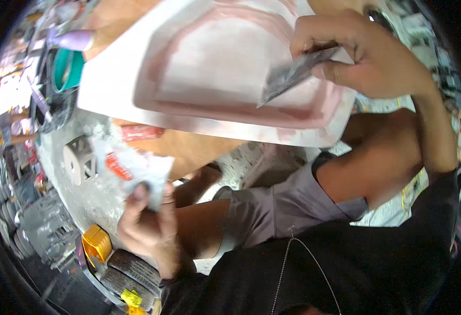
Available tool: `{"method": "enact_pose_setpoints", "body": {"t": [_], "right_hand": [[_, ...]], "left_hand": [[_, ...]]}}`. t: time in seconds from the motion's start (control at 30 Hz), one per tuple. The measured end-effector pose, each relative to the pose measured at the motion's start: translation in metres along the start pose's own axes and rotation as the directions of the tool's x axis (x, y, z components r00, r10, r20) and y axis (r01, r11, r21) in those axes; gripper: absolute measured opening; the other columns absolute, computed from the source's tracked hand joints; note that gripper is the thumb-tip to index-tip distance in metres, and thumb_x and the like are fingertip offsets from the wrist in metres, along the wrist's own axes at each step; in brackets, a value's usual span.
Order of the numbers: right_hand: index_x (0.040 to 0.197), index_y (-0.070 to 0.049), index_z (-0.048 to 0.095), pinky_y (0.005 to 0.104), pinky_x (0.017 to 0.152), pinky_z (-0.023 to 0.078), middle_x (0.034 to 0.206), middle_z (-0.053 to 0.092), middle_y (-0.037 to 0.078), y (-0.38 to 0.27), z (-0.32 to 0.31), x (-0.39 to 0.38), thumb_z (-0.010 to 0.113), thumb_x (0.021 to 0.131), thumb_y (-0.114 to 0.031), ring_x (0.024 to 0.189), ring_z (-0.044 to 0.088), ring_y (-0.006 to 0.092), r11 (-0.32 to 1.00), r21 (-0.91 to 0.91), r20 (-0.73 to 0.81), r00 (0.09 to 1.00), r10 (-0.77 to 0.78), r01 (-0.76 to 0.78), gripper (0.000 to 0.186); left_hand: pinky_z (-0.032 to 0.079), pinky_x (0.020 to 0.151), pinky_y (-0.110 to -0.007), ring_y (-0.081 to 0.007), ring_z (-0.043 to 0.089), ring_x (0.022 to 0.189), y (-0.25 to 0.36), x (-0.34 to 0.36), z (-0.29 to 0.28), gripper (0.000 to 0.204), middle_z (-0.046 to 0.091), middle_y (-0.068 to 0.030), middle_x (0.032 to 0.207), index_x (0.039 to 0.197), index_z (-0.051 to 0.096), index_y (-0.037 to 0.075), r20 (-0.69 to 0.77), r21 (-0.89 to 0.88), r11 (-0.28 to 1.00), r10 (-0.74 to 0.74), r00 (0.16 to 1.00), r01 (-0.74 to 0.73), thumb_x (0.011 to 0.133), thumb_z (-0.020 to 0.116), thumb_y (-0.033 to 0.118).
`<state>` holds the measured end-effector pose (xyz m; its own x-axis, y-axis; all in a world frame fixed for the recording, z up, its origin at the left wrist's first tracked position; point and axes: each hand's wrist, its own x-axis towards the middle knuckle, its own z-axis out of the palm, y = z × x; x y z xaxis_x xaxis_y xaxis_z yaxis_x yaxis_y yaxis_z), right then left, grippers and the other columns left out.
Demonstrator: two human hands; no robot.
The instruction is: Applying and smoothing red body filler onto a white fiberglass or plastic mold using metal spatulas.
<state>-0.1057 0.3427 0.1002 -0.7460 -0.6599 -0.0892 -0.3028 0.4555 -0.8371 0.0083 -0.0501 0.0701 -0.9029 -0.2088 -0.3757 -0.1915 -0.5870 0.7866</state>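
A white molded panel [201, 68] with pink smears round its recessed middle lies before me on a brown board [194, 155]. My right hand [356, 60] grips a thin, flat dark scraper [288, 76], its edge angled down over the recess. Low on the left, my left hand [146, 220] pinches a pale flat sheet [154, 173] bearing a red-orange patch [119, 165]. A red item [141, 133], partly covered by the panel, lies just above that sheet.
To the left are a teal bucket [68, 71], a lilac bottle [76, 41], a pale slotted cylinder [78, 160] on the floor, a yellow container [97, 242] and tires [133, 268]. A person [2, 131] appears at the far left edge.
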Motion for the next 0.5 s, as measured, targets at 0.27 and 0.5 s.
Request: {"method": "enact_pose_setpoints", "body": {"t": [0.27,0.5], "right_hand": [[0.122,0.005,0.053,0.0311,0.092,0.043,0.107,0.058,0.010,-0.061,0.047,0.037,0.057,0.091,-0.008,0.101,0.056,0.0152,0.967,0.175,-0.115,0.979,-0.168,0.187,0.034],[0.119,0.002,0.062,0.0316,0.062,0.050,0.089,0.065,0.014,-0.074,0.088,0.050,0.060,0.091,-0.002,0.070,0.064,0.0237,0.902,-0.077,-0.249,0.868,-0.430,0.424,0.028]], "left_hand": [[0.065,0.077,-0.046,-0.0325,0.071,0.094,0.001,-0.002,0.037,0.053,0.067,-0.0185,0.112,0.133,0.048,-0.006,0.107,-0.193,0.980,0.067,0.992,-0.045,0.082,0.062,0.000],[0.063,0.080,-0.042,-0.0286,0.068,0.101,0.009,-0.009,0.044,0.049,0.066,-0.0148,0.112,0.130,0.052,-0.003,0.197,-0.138,0.980,0.171,0.965,-0.145,0.081,0.059,0.000]]}}
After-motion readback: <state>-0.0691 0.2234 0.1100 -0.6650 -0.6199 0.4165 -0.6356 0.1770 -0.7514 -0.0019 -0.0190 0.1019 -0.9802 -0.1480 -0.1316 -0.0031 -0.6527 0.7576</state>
